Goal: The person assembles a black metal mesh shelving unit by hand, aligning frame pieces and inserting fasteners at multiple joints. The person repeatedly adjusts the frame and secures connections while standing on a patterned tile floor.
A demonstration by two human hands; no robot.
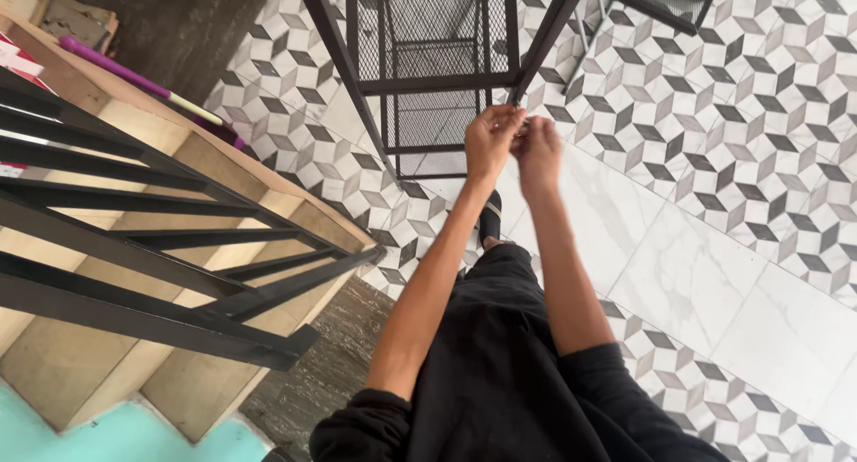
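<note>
One black metal mesh rack (pixel 437 69) is stood on the patterned tile floor (pixel 750 158). Two hands are raised to its lower front corner: left hand (pixel 489 141) and right hand (pixel 538 149), fingers pinched together at the frame; what is pinched cannot be told. One stair railing (pixel 134 239) and one purple-handled broom (pixel 134 80) are seen at the floor's left edge.

both bare forearms stretch toward twelve o'clock, black sleeves pushed up past the elbows. the left hand (pixel 489 141) and right hand (pixel 538 149) meet side by side, fingers curled inward and pinched together at their tips, wrists slightly bent, knuckles facing the camera.
</note>
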